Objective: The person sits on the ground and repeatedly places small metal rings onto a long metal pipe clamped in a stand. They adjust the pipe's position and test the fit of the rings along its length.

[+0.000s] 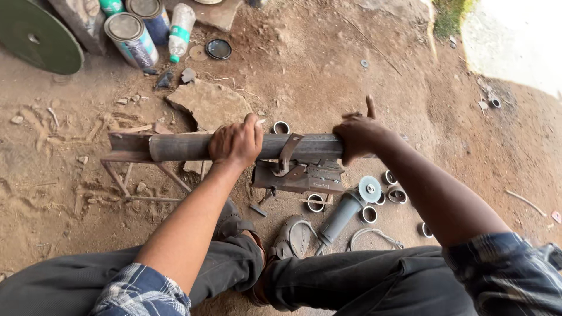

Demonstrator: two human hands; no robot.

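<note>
knees frame a grinder point(345, 213) lying idle; both hands, left point(236, 142) and right point(357, 136), grip the pipe point(181, 146) on its stand point(126, 155); cut rings point(316, 203) lie around, much pipe uncut

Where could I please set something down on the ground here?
Bare dirt lies right of the right hand, and left of the metal stand. It is crowded below the pipe: angle grinder, cut rings.

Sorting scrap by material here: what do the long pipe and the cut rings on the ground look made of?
Pipe: likely steel, dull dark-grey, unpainted, under both hands. Cut rings: apparently the same metal, with brighter edges.
</note>
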